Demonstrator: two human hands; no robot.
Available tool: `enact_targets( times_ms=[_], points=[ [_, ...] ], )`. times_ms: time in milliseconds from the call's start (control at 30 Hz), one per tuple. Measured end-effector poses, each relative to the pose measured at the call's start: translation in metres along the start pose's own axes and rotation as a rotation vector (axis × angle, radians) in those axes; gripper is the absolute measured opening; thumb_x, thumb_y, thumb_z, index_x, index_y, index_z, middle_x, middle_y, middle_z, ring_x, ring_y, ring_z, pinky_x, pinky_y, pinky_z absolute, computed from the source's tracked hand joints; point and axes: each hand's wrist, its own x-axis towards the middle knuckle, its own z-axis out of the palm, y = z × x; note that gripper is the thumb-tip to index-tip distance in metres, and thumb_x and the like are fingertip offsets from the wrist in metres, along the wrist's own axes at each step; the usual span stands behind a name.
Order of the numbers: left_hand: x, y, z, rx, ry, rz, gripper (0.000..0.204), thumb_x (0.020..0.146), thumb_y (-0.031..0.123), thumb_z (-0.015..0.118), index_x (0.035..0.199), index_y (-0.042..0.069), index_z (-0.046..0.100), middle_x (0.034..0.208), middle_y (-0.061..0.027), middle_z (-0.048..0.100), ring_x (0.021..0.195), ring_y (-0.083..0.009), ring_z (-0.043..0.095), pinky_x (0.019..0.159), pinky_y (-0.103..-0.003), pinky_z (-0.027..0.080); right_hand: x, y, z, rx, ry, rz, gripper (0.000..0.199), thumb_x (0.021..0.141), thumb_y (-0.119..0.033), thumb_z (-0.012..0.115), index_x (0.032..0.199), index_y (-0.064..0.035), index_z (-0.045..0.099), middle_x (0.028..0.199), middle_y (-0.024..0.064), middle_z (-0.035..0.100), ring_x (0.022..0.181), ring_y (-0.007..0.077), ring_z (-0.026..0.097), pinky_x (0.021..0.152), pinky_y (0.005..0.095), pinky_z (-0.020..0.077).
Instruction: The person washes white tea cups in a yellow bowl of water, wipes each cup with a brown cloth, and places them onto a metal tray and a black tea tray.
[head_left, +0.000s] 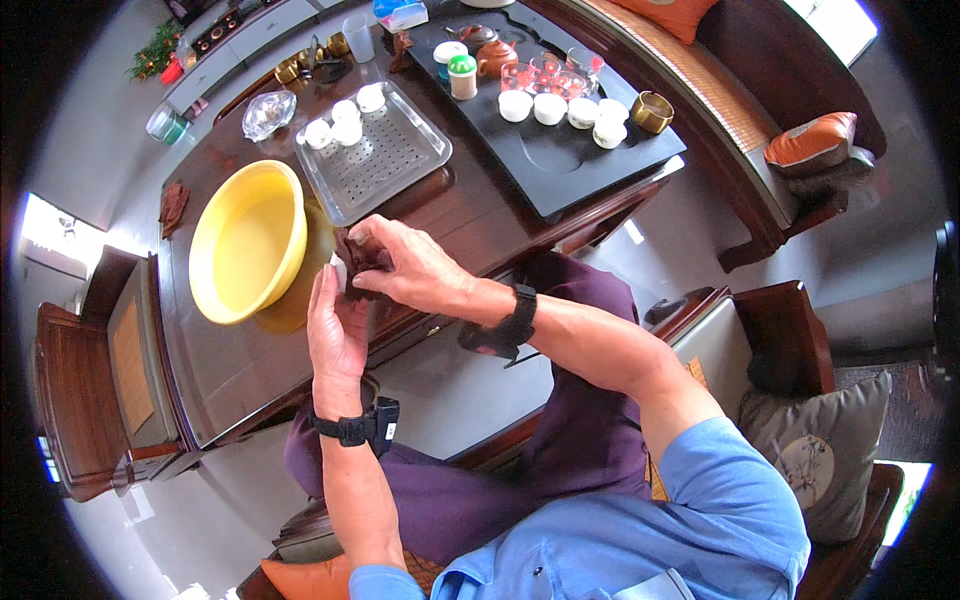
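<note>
While seated at the dark wooden table (470, 215), the person holds a small white cup (339, 272) in the left hand (335, 325), fingers curled round it; right hand (415, 268) pinches a dark brown cloth (362, 255) pressed on the cup, both just off the table's near edge. Yellow basin (248, 240) sits just left of the hands, contents hard to tell. Metal drain tray (375, 150) beyond holds four white cups (345, 118) at its far end, rest bare. Black tea tray (560, 150) carries white cups (565, 108), glass cups (545, 72), a clay teapot (495, 58); its near half is free.
</note>
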Motion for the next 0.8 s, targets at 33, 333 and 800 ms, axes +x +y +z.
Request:
enact_targets(
  times_ms=[33, 333, 800],
  points=[
    [0.001, -0.001, 0.000, -0.032, -0.028, 0.038, 0.030, 0.101, 0.034, 0.061, 0.122, 0.013, 0.065, 0.117, 0.0008, 0.068, 0.102, -0.0123, 0.063, 0.088, -0.031, 0.050, 0.001, -0.001, -0.004, 0.004, -0.032, 0.025, 0.037, 0.095, -0.029, 0.066, 0.114, 0.0024, 0.060, 0.111, 0.0160, 0.067, 0.105, 0.0236, 0.064, 0.092, 0.0384, 0.0509],
    [0.002, 0.005, -0.002, -0.190, -0.156, -0.035, 0.046, 0.101, 0.041, 0.060, 0.132, 0.008, 0.060, 0.127, -0.0050, 0.066, 0.115, -0.0192, 0.062, 0.106, -0.039, 0.046, 0.010, 0.006, -0.005, 0.658, -0.206, 0.084, 0.014, 0.094, -0.009, 0.066, 0.107, -0.0052, 0.064, 0.096, -0.0001, 0.064, 0.087, 0.0108, 0.060, 0.069, 0.0269, 0.0517],
    [-0.006, 0.002, 0.005, 0.261, -0.181, 0.334, 0.033, 0.100, 0.009, 0.063, 0.133, 0.003, 0.061, 0.113, -0.0038, 0.069, 0.099, -0.0078, 0.062, 0.087, -0.026, 0.053, 0.002, 0.004, 0.005, 0.145, -0.010, 0.200, 0.017, 0.101, -0.016, 0.059, 0.107, -0.0007, 0.062, 0.069, 0.0019, 0.061, 0.053, 0.0068, 0.052, 0.048, 0.0259, 0.0427]
  ],
)
